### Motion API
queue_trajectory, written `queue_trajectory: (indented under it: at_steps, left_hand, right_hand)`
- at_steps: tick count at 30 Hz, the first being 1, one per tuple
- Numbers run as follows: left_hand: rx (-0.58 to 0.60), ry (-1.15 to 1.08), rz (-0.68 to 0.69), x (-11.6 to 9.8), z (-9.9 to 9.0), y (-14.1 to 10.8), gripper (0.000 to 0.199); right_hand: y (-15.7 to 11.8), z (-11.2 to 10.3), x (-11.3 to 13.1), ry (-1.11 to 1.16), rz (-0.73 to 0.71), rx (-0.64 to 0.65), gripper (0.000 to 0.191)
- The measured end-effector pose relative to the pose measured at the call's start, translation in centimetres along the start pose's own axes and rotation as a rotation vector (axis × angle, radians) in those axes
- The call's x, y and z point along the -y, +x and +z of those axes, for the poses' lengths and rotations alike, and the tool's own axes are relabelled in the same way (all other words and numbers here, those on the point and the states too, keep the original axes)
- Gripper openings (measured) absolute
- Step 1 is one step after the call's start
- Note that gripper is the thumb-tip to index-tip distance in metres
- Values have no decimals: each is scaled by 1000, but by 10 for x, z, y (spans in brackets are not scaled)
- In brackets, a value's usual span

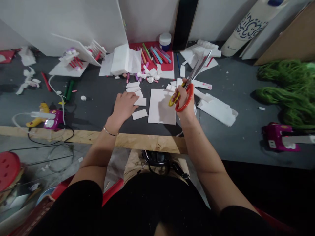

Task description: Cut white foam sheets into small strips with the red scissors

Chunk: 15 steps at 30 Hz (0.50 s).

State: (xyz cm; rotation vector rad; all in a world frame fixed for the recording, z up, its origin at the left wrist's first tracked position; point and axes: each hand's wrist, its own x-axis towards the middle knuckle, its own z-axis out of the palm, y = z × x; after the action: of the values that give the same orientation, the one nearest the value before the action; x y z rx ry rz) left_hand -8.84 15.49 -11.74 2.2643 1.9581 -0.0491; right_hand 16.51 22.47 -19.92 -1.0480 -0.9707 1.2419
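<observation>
My right hand (pixel 184 100) grips scissors (pixel 197 67) with one red and one yellow handle loop. Their blades point up and away to the right, slightly parted. My left hand (pixel 124 105) lies on the dark table, fingers stretched and fingertips touching a small white rectangle (pixel 141 102). Similar white pieces (pixel 133 85) lie above it, partly overlapping, and another loose rectangle (pixel 139 114) rests nearer to me. Between my hands is a larger white square sheet (pixel 161 109), flat on the table. My right hand hovers at its upper right corner.
Markers (pixel 157 54) lie on a red sheet at the back, beside a lidded jar (pixel 165 42). White scraps (pixel 218 108) are to the right. Green yarn (pixel 287 91) and a purple tool (pixel 280 137) sit far right. Another purple tool (pixel 52 119) with a cable is left. A bottle (pixel 246 29) leans behind.
</observation>
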Motion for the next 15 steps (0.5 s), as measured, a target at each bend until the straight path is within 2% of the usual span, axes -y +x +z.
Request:
queue_trajectory:
  at_steps: [4, 8, 12, 15]
  left_hand:
    - [-2, 70, -29, -1, 3, 2, 39]
    - [-67, -31, -76, 2, 0, -15, 41]
    - [34, -68, -30, 4, -1, -31, 49]
    - [-2, -50, -89, 4, 0, -29, 46]
  right_hand:
    - [2, -1, -1, 23, -1, -23, 62]
    - [1, 2, 1, 3, -2, -30, 60]
    - [-1, 4, 1, -10, -2, -25, 59]
    - [-2, 3, 0, 0, -3, -21, 58]
